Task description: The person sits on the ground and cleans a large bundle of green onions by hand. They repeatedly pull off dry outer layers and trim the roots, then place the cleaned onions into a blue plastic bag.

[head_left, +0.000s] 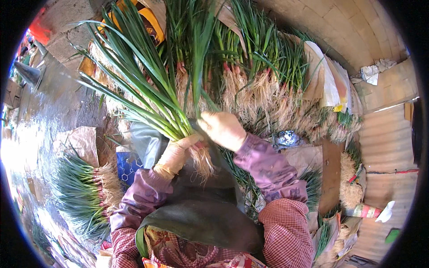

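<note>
My left hand (172, 156), in a pale glove, is closed round the lower stems of a bunch of spring onions (154, 102). Their long green leaves fan up and to the left, while the pale roots (202, 161) hang below my fingers. Just to the right, my gloved right hand (222, 129) is closed, its fingertips pinching long green leaves (199, 67) that rise from it. Part of the grip is hidden behind the fingers. A dark apron (201, 196) covers my lap beneath both hands.
Rows of rooted spring onions (263, 85) lie across the far side. Another pile (85, 192) rests at the left beside a blue patterned package (128, 167). Flattened cardboard (333, 178) and white sacking (326, 85) are at the right. A grey cone (29, 73) stands on wet ground far left.
</note>
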Demonstrator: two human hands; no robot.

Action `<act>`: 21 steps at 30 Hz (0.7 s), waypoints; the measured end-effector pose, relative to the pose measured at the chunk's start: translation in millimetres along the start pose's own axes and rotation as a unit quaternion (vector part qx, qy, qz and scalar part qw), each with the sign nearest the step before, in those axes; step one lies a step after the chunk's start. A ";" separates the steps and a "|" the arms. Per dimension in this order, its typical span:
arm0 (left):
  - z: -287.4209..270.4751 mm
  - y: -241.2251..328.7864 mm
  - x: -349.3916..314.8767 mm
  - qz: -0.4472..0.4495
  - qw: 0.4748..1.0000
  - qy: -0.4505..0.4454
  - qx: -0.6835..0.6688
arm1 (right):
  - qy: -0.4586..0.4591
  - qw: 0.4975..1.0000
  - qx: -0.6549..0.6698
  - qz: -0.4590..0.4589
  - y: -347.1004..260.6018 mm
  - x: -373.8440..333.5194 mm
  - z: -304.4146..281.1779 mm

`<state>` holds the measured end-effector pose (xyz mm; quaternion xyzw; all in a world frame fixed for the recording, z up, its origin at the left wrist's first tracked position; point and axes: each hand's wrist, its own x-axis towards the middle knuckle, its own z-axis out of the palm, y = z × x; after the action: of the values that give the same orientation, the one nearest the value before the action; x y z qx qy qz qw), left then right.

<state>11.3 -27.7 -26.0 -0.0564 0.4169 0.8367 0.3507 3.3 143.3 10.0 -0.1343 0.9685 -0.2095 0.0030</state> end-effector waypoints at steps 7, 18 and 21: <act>11.5 27.3 -36.4 0.034 0.987 -0.122 -0.103 | 0.077 0.979 -0.067 0.179 57.4 9.9 47.3; -7.2 17.8 -30.4 -0.002 0.984 -0.114 -0.140 | -0.092 0.753 0.644 0.105 -12.8 29.2 20.9; -5.0 21.6 -32.5 0.018 0.989 -0.046 -0.142 | 0.056 0.875 0.478 0.056 -28.7 35.7 36.2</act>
<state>20.9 -57.7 -2.4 -0.0600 0.2781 0.8953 0.3429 -21.5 94.1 -9.6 -0.0497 0.7545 -0.6539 0.0247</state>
